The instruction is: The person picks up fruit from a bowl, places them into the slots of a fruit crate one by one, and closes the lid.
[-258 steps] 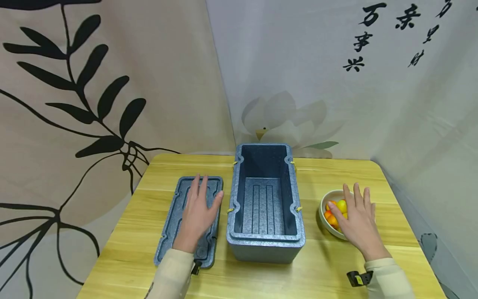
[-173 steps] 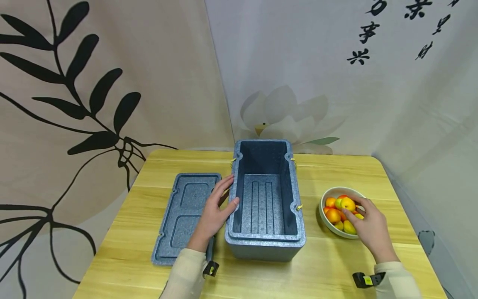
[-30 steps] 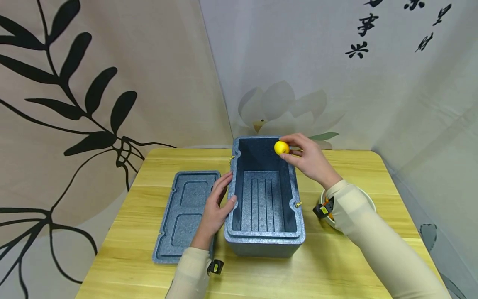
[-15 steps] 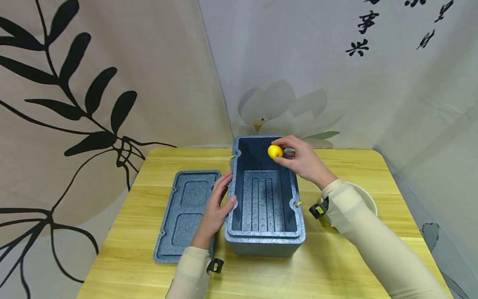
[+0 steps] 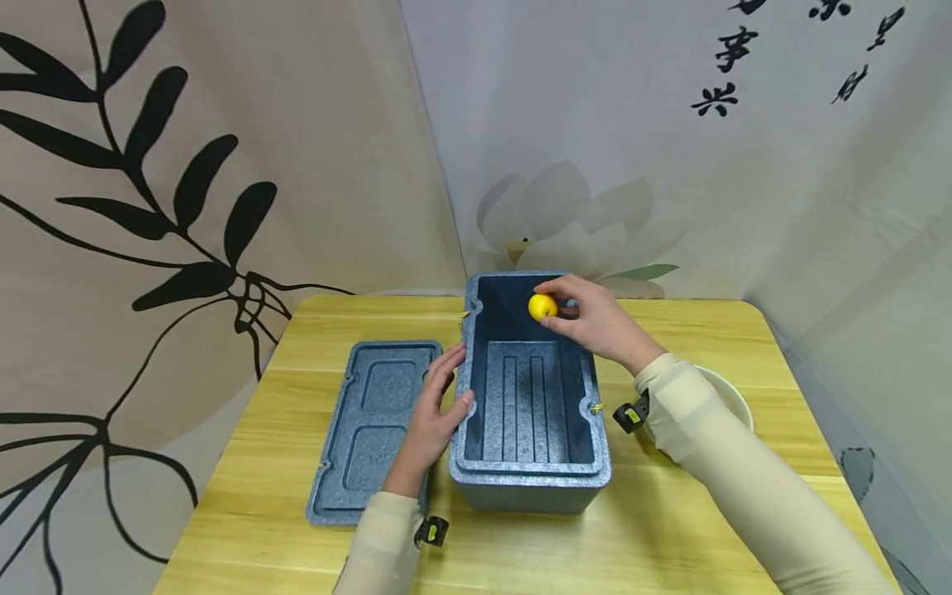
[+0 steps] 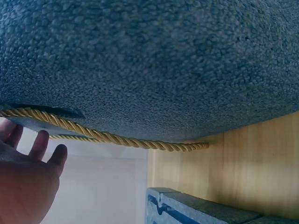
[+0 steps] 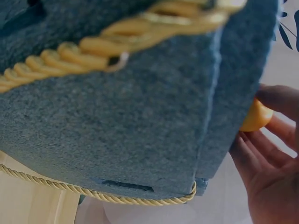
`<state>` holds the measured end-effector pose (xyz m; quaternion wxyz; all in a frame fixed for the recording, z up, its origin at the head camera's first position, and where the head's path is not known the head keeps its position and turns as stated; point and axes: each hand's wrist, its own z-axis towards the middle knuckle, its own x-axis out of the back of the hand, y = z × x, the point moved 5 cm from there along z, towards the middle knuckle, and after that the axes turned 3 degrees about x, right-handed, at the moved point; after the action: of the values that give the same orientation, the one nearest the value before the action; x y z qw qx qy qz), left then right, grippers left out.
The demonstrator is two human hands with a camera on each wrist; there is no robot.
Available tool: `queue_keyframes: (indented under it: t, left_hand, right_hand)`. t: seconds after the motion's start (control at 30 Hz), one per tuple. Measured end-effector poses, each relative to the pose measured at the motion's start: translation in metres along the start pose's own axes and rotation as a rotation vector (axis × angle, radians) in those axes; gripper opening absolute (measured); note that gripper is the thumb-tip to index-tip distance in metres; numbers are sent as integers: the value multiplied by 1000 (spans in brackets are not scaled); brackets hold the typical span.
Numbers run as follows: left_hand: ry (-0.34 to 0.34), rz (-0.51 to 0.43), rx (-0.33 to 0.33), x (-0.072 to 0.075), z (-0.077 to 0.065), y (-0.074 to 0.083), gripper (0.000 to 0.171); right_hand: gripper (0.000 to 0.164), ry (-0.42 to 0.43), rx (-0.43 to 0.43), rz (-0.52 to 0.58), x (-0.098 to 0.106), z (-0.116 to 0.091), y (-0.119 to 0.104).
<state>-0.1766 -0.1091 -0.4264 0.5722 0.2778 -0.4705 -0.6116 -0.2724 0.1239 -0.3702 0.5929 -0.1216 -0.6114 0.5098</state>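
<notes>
Between thumb and fingers, my right hand [image 5: 598, 322] pinches a small yellow fruit [image 5: 543, 307] over the far part of a deep blue-grey foam box [image 5: 530, 479]. The fruit shows orange beside the box wall in the right wrist view, partly hidden by the fingers. My left hand [image 5: 431, 417] rests against the box's left rim, thumb near the edge; in the left wrist view its fingers [image 6: 41, 144] reach out loosely beside a twisted golden rope [image 6: 131, 141]. No fruit shows on the visible box floor.
The box's matching lid [image 5: 372, 430] lies flat on the wooden table [image 5: 513, 554], left of the box. A pale bowl [image 5: 732, 397] stands at right, mostly covered by my right sleeve. A printed curtain [image 5: 335, 124] hangs behind the table.
My left hand has gone from above the lid to the box's rim. My right hand has taken the yellow fruit from the bowl and carried it over the box, lately drifting slightly left and lower.
</notes>
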Motion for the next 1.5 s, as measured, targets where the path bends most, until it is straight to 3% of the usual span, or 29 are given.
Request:
queue_keyframes:
  t: [0.87,1.0,1.17,1.5]
  left_hand:
    - [-13,-21,23,-8,1,0,53]
    - [2,-32,14,-6,2,0,54]
    - [18,-33,15,-2,0,-2,54]
    - [19,-45,6,-3,0,-1,53]
  right_hand:
    - [50,-11,-17,-35,-3,-4,5]
    - [50,-7,-12,-61,1,-5,2]
    - [44,12,-2,-19,9,-9,3]
    - [41,88,-47,-12,29,-26,17]
